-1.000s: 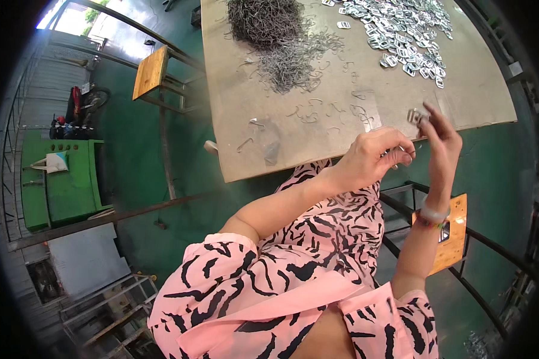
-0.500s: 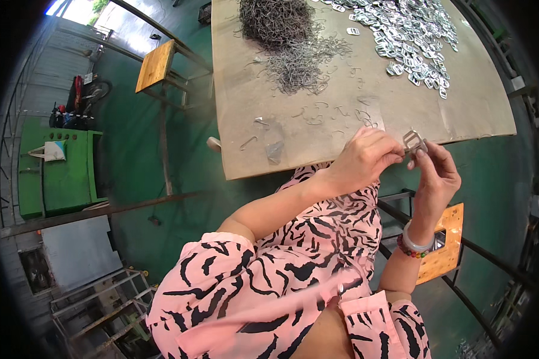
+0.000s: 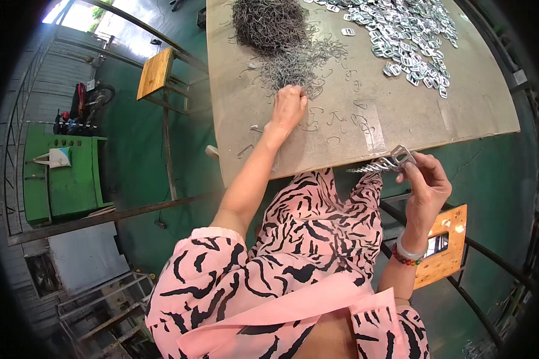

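My left hand is at the near edge of a tangled heap of thin bent wire hooks, its fingers curled down; whatever is between the fingertips is hidden. My right hand, just off the table's near edge, pinches a silver slotted metal buckle between thumb and fingers. From that buckle a slanting row of shiny metal pieces extends leftward above my lap. Several loose wire hooks are scattered on the table between my hands.
A dense dark wire clump sits at the back of the brown table, with a spread pile of silver buckles to its right. Wooden-topped stools stand left and at lower right. A green cabinet is far left.
My left hand has left my right hand and moved up and left to the wire heap. The right hand has shifted slightly down and left, still gripping the buckle; the row of pieces now shows.
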Available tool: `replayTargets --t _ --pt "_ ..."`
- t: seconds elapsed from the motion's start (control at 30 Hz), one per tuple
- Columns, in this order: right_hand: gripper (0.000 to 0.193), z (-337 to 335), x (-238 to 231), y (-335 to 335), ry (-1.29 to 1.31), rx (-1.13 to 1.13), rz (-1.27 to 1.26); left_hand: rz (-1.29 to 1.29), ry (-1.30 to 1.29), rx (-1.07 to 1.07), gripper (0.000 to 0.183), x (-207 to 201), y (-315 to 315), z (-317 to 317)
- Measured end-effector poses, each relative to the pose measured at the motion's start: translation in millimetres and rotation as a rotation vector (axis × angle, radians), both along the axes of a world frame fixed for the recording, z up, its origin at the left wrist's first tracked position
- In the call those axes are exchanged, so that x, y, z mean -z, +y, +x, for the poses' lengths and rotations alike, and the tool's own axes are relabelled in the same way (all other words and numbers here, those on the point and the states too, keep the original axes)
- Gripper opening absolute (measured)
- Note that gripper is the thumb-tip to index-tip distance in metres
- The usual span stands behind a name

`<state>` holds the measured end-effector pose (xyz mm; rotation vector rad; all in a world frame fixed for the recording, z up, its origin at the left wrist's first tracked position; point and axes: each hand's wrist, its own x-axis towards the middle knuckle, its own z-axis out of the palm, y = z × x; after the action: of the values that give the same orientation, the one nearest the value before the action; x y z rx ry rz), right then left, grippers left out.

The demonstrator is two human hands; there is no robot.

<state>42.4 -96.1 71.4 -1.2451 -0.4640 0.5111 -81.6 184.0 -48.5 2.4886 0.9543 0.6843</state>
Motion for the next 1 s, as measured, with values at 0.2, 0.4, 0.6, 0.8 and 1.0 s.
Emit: replayTargets --t 0.2,0.4,0.6,0.8,1.0 --pt "0.014 -8 -8 -3 -0.02 0.014 -0.039 0.009 -0.086 -0.018 0.013 -5 -9 6" --pt "0.013 -12 -15 -7 -0.069 0.046 -0.082 0.128 0.125 0.027 0.009 16 2 13" --pt "0.013 -14 -19 -15 -0.065 0.026 -0.021 0.128 -0.051 -0.053 0.012 2 9 0" --pt "0.015 -20 -13 -16 -0.04 0.015 -0.02 -0.644 -0.359 0.142 0.017 -92 -43 -6" --pt "0.015 -31 -8 -14 -0.037 0.107 -0.023 -0.468 -0.52 0.658 0.011 -148 -163 -3"
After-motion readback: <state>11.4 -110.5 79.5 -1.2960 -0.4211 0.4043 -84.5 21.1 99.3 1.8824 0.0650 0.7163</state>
